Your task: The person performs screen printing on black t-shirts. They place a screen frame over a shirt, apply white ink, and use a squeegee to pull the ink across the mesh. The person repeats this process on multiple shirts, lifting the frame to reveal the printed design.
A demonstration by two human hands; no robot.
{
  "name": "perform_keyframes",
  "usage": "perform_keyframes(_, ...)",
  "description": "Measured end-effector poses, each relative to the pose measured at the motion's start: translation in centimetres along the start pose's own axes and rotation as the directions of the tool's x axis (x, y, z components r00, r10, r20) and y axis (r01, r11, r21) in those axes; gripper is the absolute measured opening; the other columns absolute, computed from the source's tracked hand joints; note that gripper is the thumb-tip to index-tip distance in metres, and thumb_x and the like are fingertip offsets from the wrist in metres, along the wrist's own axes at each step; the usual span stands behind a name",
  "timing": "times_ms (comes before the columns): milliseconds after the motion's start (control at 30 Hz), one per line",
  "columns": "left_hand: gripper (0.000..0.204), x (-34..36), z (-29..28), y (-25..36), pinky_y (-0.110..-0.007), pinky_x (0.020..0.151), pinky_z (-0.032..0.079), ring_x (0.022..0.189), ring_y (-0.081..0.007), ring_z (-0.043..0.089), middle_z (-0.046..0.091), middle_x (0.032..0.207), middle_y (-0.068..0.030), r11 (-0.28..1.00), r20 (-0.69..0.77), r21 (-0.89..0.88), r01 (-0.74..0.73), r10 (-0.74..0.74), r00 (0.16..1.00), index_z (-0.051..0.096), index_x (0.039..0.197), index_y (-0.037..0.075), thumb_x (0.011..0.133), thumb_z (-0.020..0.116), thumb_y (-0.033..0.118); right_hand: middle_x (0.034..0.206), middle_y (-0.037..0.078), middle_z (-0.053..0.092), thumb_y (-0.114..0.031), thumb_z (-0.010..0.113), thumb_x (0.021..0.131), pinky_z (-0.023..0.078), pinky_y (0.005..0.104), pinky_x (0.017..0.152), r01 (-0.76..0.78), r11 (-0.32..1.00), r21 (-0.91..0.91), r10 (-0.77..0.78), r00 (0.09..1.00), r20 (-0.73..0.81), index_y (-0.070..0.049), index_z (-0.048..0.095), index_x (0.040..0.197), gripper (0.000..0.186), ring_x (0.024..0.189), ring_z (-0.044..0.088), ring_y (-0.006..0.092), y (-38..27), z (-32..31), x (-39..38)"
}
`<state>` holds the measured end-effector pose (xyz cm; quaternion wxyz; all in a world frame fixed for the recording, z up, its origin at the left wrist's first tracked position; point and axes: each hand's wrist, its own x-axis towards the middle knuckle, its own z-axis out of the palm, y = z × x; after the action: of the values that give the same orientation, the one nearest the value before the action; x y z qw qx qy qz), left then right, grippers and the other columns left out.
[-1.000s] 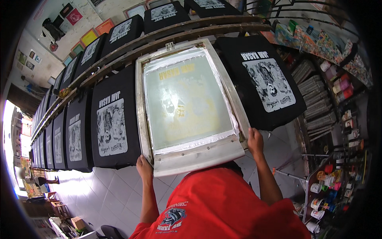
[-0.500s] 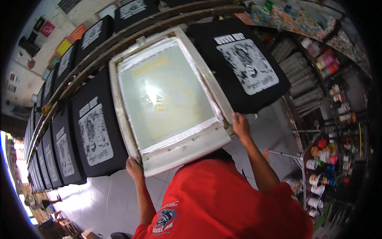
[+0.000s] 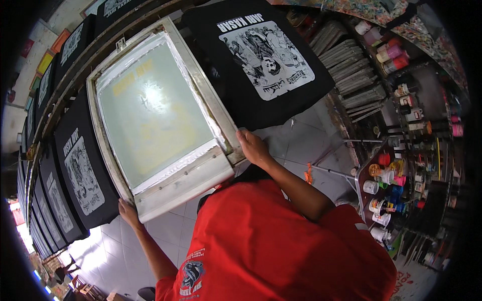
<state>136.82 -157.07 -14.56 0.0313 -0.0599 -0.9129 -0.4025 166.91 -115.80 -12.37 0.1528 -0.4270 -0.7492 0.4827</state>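
A screen-printing frame (image 3: 156,118) with pale green mesh and silver-taped inner edges lies in front of me, over a place in the row of black shirts. My left hand (image 3: 130,213) is closed on its near left corner. At the near right corner, my right hand (image 3: 253,148) grips the frame's side. A wide whitish board (image 3: 183,184) forms its near end. Right of the frame lies a black shirt (image 3: 266,55) with a white print. Another printed black shirt (image 3: 84,165) lies close on its left. Whatever lies beneath the frame is hidden.
More printed black shirts (image 3: 56,200) run away to the left, along a wooden rail (image 3: 70,108). To the right stand stacked wooden frames (image 3: 359,90) and a metal-legged rack (image 3: 357,183) with ink pots (image 3: 381,175). Grey floor tiles (image 3: 165,231) show below.
My view has shifted, so the frame and neighbouring shirts appear farther left and the right-hand shelves show more. Both hands keep their hold on the frame.
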Motion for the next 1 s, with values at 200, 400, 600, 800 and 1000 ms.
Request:
perform_keyframes(200,0.063,-1.9,-3.3,-1.5,-0.04,0.078,0.048,0.095,-0.0284,0.058,0.06,0.111,-0.0163,0.896,-0.215,-0.227,0.382,-0.429,0.878,0.052,0.128,0.002,0.097,0.044,0.055,0.085,0.013,0.065,-0.036,0.046,0.1,0.05,0.0362,0.074,-0.067,0.998,0.008,0.058,0.905,0.422,0.0,0.061,0.105,0.039,0.08,0.064,0.0239,11.8,-9.0,-0.4)
perform_keyframes(400,0.033,-16.6,-3.0,-7.1,-0.031,0.051,0.043,0.063,-0.0154,0.052,0.052,0.077,-0.0036,0.703,-0.146,-0.375,0.605,-0.689,0.71,0.057,0.101,0.01,0.094,0.054,0.042,0.086,0.013,0.063,-0.024,0.061,0.088,0.051,0.0409,0.07,0.217,0.828,-0.517,0.055,0.886,0.46,-0.004,0.063,0.103,0.025,0.081,0.063,0.0274,32.9,-23.7,-0.5)
perform_keyframes(600,0.033,-36.9,12.0,1.2,-0.037,0.066,0.053,0.079,-0.0227,0.061,0.06,0.092,-0.0088,0.416,0.391,0.073,0.907,-0.848,0.358,0.059,0.113,0.009,0.091,0.054,0.033,0.076,0.021,0.064,-0.036,0.057,0.092,0.049,0.0445,0.07,-0.002,0.766,-0.642,0.274,0.906,0.324,0.001,0.064,0.083,0.039,0.075,0.064,0.0335,45.0,-34.0,-3.3)
perform_keyframes(800,0.036,-42.0,20.3,13.7,-0.036,0.074,0.05,0.087,-0.0224,0.06,0.059,0.1,-0.0097,0.512,0.684,0.125,0.85,-0.665,0.3,0.058,0.116,0.007,0.093,0.053,0.034,0.081,0.019,0.065,-0.032,0.055,0.092,0.049,0.0459,0.075,0.17,0.792,-0.586,0.266,0.768,0.582,-0.002,0.065,0.088,0.032,0.081,0.063,0.0374,45.5,-32.9,-0.8)
perform_keyframes(1000,0.039,-40.7,20.1,19.2,-0.036,0.082,0.048,0.095,-0.022,0.058,0.059,0.109,-0.0106,0.533,0.758,0.036,0.845,-0.566,0.325,0.058,0.119,0.004,0.095,0.052,0.035,0.118,0.018,0.059,-0.033,0.046,0.097,0.043,0.0429,0.095,-0.038,0.837,-0.545,0.481,0.526,0.701,-0.003,0.054,0.122,0.04,0.109,0.056,0.0334,37.3,-28.9,-1.5)
